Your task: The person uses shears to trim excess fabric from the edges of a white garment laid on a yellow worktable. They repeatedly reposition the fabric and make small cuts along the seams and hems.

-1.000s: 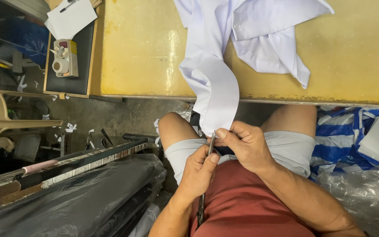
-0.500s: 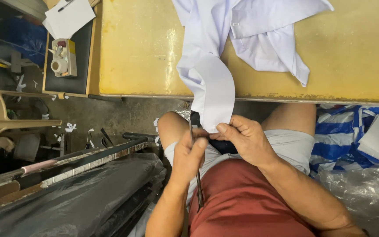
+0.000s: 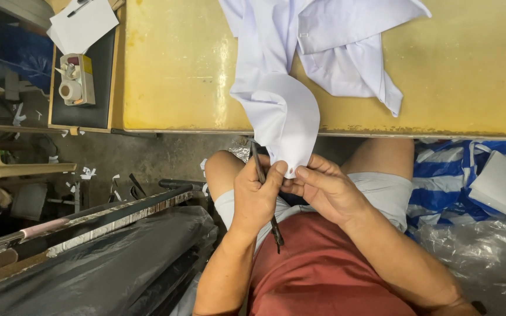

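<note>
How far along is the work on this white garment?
Done: nothing finished is visible. In hand: both hands pinch the hanging end of the white garment; the left hand also holds a thin dark tool, the right hand steadies the cloth. Left: the rest lies bunched on the yellow table.

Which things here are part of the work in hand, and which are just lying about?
In use:
- white cloth garment hanging off the yellow table edge
- thin dark metal tool in the left hand
- right hand pinching the garment's end

Lying about:
- white paper sheet with a pen
- small white tape dispenser on a black tray
- blue-and-white striped bag
- black plastic sheeting
</note>
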